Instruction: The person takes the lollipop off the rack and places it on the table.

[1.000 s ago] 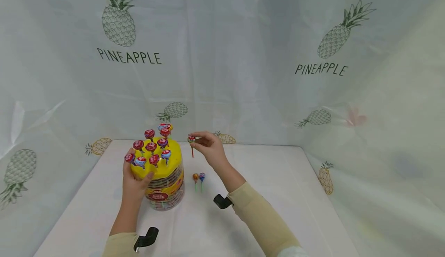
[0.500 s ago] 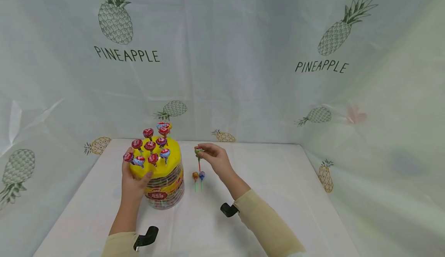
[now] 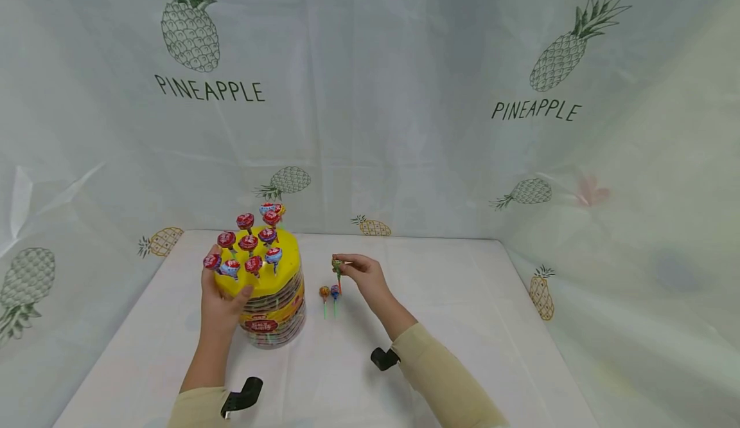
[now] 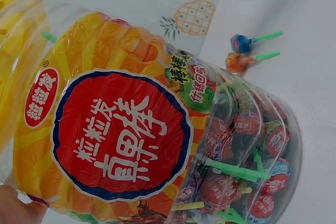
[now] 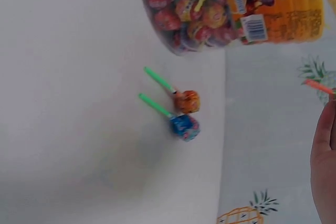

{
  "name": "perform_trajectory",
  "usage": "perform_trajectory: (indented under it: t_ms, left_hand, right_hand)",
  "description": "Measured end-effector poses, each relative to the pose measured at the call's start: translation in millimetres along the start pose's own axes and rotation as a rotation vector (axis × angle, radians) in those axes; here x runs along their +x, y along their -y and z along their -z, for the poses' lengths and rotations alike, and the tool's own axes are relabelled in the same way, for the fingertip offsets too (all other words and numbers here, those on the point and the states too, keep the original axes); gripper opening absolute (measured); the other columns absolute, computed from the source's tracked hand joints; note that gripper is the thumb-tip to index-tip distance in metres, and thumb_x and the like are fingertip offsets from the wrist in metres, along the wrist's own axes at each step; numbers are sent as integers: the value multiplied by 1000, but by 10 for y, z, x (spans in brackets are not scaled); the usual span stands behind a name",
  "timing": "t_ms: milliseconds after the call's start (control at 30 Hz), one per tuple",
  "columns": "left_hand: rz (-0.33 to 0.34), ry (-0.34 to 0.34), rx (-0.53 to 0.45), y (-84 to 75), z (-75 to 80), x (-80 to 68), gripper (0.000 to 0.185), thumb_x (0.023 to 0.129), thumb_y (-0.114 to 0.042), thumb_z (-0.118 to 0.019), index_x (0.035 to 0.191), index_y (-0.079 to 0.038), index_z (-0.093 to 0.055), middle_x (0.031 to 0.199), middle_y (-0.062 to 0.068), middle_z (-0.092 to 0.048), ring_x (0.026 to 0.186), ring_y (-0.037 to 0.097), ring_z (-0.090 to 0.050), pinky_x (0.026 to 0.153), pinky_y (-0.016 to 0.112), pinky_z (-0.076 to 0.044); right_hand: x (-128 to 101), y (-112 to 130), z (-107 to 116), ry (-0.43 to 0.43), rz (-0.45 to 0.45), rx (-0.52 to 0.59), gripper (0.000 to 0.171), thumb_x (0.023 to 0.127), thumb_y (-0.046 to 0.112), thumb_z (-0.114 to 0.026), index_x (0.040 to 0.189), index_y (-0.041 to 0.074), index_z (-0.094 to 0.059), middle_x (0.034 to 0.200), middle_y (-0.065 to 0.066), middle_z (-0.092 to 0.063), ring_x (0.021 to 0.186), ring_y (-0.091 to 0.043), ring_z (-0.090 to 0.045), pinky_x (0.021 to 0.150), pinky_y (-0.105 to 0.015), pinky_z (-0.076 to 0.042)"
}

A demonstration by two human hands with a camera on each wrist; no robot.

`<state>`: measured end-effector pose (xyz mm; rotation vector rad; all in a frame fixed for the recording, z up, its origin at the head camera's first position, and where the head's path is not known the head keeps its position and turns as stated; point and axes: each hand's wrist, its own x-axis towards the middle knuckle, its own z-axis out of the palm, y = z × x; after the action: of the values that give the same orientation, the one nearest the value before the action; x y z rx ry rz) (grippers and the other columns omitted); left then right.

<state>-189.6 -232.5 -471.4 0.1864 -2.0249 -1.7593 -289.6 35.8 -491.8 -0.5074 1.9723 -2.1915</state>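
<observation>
Head view: right hand (image 3: 364, 277) fingers pinch a green-wrapped, red-sticked lollipop (image 3: 336, 266); left hand (image 3: 220, 303) fingers grip the yellow-lidded jar (image 3: 272, 296)

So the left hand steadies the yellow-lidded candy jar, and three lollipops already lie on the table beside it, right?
Not quite: only two lollipops lie on the table, as the head view shows; the third is pinched in the right hand. The left hand does hold the jar.

My right hand (image 3: 363, 276) has bare tablecloth (image 3: 462, 312) open to its right and front. To its left, two loose lollipops (image 3: 329, 293) lie just beside it, and the candy tub (image 3: 272, 299) with upright lollipops (image 3: 248, 248) blocks beyond them.
</observation>
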Motion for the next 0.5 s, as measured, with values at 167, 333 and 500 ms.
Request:
perform_trajectory:
  t_ms: [167, 333, 500]
  left_hand:
    - [13, -2, 1, -12, 8, -2, 86, 93, -20, -66, 155, -37, -10, 149, 3, -31, 128, 15, -35, 97, 6, -35]
    - [11, -1, 4, -20, 8, -9, 85, 93, -20, -66, 155, -36, -10, 149, 5, -30, 129, 19, -35, 97, 6, -35]
    - [9, -4, 2, -23, -5, -17, 86, 93, -20, -66, 155, -36, -10, 149, 5, -30, 125, 13, -36, 96, 6, -35]
  right_hand:
    - [19, -184, 43, -40, -29, 2, 29, 93, -1, -62, 122, -7, -63, 117, -18, -66, 104, -26, -66, 92, -34, -52]
    - [10, -320, 81, -106, -109, -19, 29, 88, -2, -69, 117, -3, -66, 109, -13, -69, 97, -21, -68, 88, -33, -54]
    - [17, -440, 127, -143, -156, -57, 27, 86, -2, -72, 112, -1, -67, 106, -14, -69, 93, -22, -69, 85, -34, -55]
